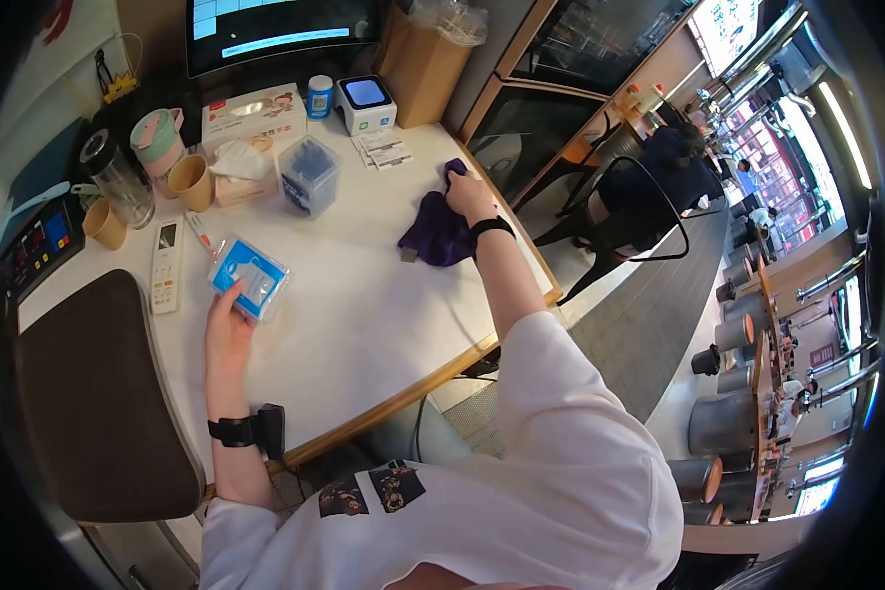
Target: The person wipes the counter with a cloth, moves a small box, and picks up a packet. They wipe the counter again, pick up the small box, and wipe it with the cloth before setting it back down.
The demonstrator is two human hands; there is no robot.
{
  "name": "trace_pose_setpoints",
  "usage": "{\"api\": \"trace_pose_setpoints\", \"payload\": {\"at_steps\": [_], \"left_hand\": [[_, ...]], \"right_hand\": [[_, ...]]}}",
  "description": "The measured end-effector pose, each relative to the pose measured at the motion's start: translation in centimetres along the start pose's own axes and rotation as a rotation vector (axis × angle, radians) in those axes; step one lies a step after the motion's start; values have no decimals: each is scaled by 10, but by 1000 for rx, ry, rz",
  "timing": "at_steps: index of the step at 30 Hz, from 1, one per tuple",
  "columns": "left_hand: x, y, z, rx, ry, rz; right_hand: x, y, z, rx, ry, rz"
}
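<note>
My left hand (230,332) grips the near edge of a blue-and-white plastic-wrapped packet (253,273) at the left of the desk, one finger lying over its face. At the desk's right side my right hand (470,195) is closed on a dark purple cloth (437,230). The cloth hangs together in a crumpled bunch on the white top, with a small pale tag at its lower corner. A white remote control (166,267) lies just left of the packet. Beyond the packet stands a clear plastic box (309,177) with blue contents.
Paper cups (191,183), a glass jar (118,179), a tissue pack (242,169) and a payment device (366,102) line the desk's back. Printed slips (382,149) lie before the device. A brown chair (103,403) stands left; a seated person (649,187) is beyond the right edge.
</note>
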State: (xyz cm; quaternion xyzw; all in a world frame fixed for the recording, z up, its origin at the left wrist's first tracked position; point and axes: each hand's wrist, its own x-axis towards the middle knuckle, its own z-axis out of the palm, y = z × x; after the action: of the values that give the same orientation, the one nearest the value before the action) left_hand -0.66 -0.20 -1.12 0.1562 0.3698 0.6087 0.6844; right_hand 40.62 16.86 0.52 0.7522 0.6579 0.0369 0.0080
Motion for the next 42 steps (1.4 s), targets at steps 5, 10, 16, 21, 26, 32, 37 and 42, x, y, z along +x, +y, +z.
{"api": "trace_pose_setpoints", "payload": {"at_steps": [5, 10, 16, 21, 26, 32, 37, 42], "left_hand": [[-2, 1, 4, -15, 15, -20], [-6, 0, 7, -14, 17, -30], [-16, 5, 20, 7, 36, 13], [-12, 10, 5, -11, 92, 2], [-12, 8, 8, -11, 26, 20], [-2, 3, -4, 37, 49, 54], [-3, 2, 0, 75, 53, 45], [-1, 5, -3, 66, 54, 31]], "right_hand": [[13, 1, 15, -44, 45, -32], [48, 6, 18, 20, 102, -24], [108, 4, 21, 26, 168, 17], [135, 4, 32, 9, 255, 36], [119, 3, 29, 13, 232, -64], [57, -19, 4, 74, 86, -326], [14, -23, -2, 101, 39, -355], [13, -25, -3, 135, -14, -299]]}}
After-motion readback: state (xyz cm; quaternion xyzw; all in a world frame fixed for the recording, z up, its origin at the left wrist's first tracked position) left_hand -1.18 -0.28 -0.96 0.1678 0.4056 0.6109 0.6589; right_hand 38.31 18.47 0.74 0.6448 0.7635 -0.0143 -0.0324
